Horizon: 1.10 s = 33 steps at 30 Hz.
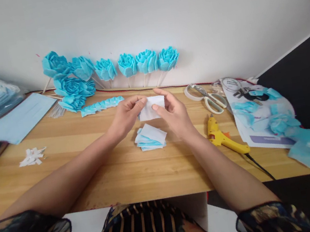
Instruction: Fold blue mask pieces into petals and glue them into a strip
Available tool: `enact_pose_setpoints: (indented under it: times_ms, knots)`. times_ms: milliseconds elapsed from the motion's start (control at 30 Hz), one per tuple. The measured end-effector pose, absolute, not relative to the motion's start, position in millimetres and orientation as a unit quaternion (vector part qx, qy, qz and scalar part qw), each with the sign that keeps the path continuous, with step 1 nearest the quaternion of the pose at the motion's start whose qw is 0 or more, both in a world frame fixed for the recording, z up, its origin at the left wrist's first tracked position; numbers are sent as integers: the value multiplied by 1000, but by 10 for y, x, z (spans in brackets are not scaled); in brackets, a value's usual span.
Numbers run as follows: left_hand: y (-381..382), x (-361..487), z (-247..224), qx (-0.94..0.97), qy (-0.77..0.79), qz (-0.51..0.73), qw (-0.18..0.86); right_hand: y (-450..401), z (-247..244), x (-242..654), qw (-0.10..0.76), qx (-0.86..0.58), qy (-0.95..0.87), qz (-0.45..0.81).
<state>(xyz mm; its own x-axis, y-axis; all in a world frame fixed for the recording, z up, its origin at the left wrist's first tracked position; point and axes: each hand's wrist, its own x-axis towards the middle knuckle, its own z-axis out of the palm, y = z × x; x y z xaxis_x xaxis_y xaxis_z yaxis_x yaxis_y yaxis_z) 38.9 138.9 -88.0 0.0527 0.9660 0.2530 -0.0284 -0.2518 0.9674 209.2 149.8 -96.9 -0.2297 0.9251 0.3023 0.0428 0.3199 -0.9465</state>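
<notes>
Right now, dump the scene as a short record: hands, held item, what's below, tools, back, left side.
left hand: pinching the white square's left side
right hand: gripping its right side, thumb on the front
held item: white square, raised above the table
below: loose stack of white and blue pieces, edges uneven
tools: yellow glue gun, scissors beyond it
back: blue flowers near the wall
left side: white scraps, light blue sheet
</notes>
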Motion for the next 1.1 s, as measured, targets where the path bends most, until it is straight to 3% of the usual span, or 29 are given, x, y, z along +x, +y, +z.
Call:
enact_pose_setpoints:
  times_ms: [300, 600, 800, 1100]
  knots:
    - [1432, 390, -911, 523, 416, 541, 510, 1537, -1000, 2109, 553, -396, -596, 425]
    - [1422, 381, -918, 574, 440, 513, 463, 1527, -936, 2123, 556, -383, -646, 357]
    - [1361, 424, -907, 659, 443, 453, 405, 1456, -865, 2110, 493, -401, -677, 371]
    - [1376, 421, -931, 671, 440, 446, 396, 1460, -881, 2095, 561, -398, -631, 359]
